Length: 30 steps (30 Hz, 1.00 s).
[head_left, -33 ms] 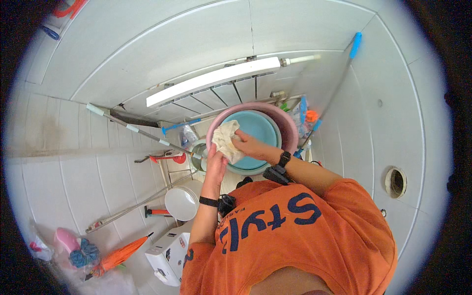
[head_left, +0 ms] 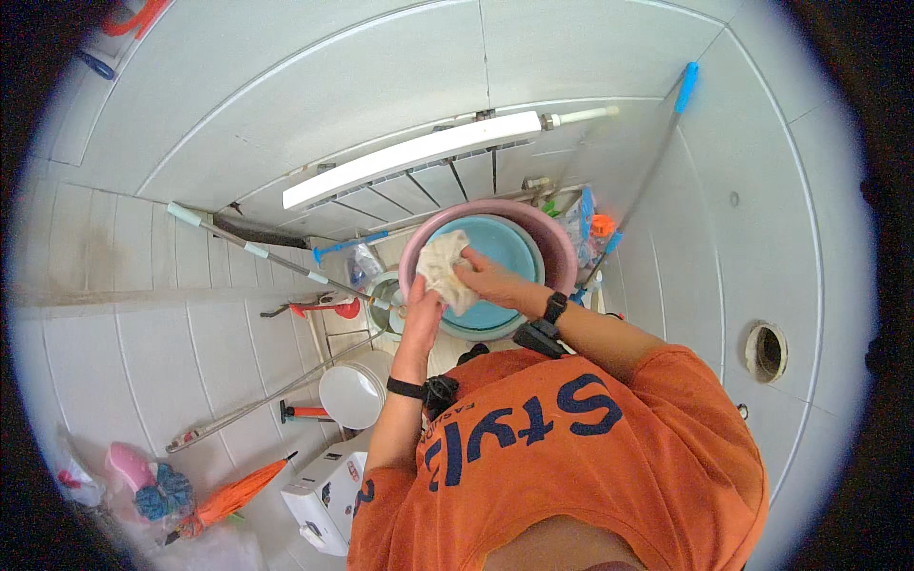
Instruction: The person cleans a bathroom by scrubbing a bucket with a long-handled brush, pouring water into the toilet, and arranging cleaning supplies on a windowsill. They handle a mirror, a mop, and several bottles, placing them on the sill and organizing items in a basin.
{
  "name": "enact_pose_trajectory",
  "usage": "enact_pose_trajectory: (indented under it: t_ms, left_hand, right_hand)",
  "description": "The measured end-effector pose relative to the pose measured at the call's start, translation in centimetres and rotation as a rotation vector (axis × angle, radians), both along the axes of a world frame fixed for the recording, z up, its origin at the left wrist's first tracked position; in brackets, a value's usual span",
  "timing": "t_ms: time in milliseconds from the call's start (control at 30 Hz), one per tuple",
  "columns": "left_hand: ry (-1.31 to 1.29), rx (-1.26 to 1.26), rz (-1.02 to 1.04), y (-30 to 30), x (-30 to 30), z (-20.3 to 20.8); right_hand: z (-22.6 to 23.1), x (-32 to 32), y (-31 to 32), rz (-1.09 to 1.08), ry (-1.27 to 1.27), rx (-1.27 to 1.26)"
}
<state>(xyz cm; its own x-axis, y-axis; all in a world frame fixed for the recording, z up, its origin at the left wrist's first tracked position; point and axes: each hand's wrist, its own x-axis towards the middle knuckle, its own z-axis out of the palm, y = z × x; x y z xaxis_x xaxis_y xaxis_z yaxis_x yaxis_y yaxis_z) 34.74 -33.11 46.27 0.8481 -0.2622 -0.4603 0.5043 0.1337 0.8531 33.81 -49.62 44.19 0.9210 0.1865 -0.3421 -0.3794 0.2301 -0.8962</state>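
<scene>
A cream-white crumpled cloth (head_left: 445, 268) is held up between my two hands, over the left side of a blue basin (head_left: 511, 249). My left hand (head_left: 422, 309) grips its lower left edge. My right hand (head_left: 487, 278) pinches the cloth from the right, with some fingertips hidden in its folds. The blue basin sits within a larger pink tub (head_left: 562, 249), and a pale green rim shows around it.
A white radiator (head_left: 419, 157) hangs on the wall behind the tub. A blue-handled pole (head_left: 652, 152) leans at the right. Left of me are mop poles (head_left: 276, 257), a white bucket (head_left: 352, 395), a white box (head_left: 324, 495) and an orange umbrella (head_left: 243, 490).
The cloth has shifted slightly to the right and its folds look different. Both hands stay on it.
</scene>
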Motion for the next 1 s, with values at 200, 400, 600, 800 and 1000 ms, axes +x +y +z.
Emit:
enact_pose_trajectory:
  t_ms: [200,400,600,800,1000]
  left_hand:
    - [-0.876,0.747,-0.310,-0.7,1.8,-1.8]
    - [-0.176,0.461,-0.112,7.8,-1.6,-4.5]
    - [0.110,0.570,0.128,14.9,-7.6,-6.9]
    - [0.136,0.640,0.201,20.5,-15.3,-9.3]
    - [0.399,0.533,0.399,26.3,-26.7,-15.4]
  right_hand:
    - [2.1,5.5,-6.4,-0.251,-0.258,-0.572]
    - [3.1,16.4,-7.8,-0.430,-0.933,-1.107]
    - [-1.2,18.4,-9.5,-0.336,-0.935,-1.389]
    - [-1.8,17.6,-15.7,-0.372,-0.743,-1.509]
    - [-0.6,16.1,-20.0,-0.516,-0.528,-1.638]
